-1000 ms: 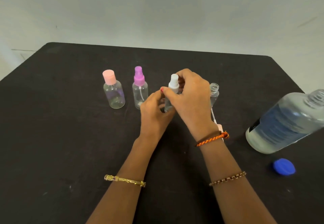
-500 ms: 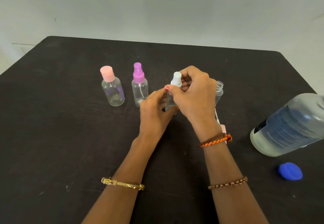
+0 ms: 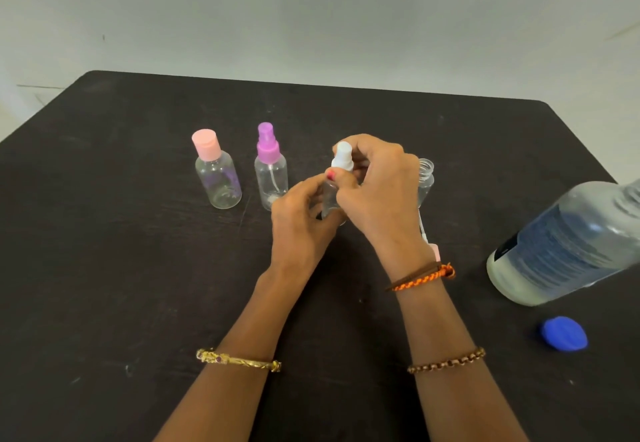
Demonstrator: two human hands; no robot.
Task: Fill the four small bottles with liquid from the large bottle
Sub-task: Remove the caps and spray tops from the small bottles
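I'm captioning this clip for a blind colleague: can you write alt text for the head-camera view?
Two hands work on a small clear spray bottle over a black table: the left hand grips its body, the right hand pinches its white spray cap. Nearby stand a pink-capped bottle, a purple spray bottle and an uncapped bottle; at right, the open large bottle and blue cap.

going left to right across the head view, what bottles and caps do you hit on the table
pink-capped bottle → purple spray bottle → white spray bottle, gripped by the left hand and right hand → open small bottle → large bottle; the blue cap lies nearer, in front of it.
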